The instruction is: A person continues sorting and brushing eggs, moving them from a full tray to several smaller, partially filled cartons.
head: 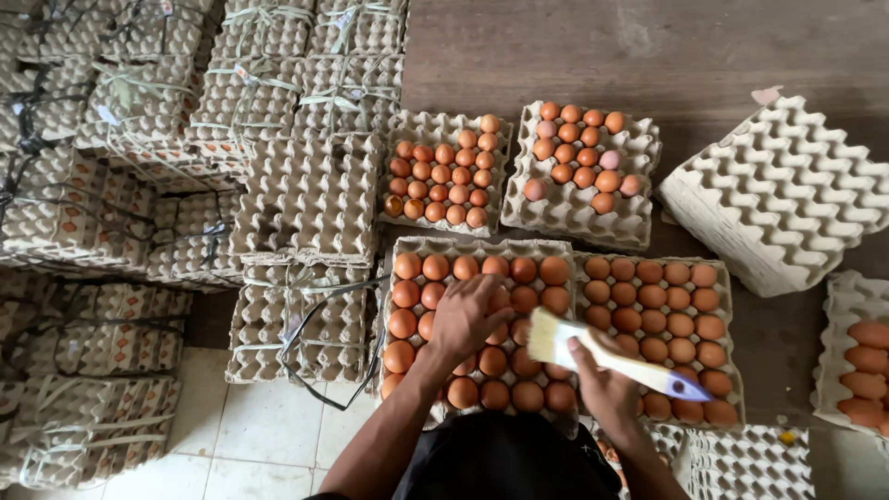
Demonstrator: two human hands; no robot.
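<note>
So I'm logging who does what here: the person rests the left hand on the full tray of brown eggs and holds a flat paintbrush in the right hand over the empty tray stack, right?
Not quite. In the head view the right hand holds the paintbrush over egg-filled trays, between the tray of brown eggs and its neighbour; the empty tray stack lies further away. The left hand does rest on the eggs.

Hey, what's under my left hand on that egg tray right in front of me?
The left hand rests on brown eggs in the near tray. Eggs show all around it; the ones beneath the palm are covered, so their condition can't be seen.
</note>
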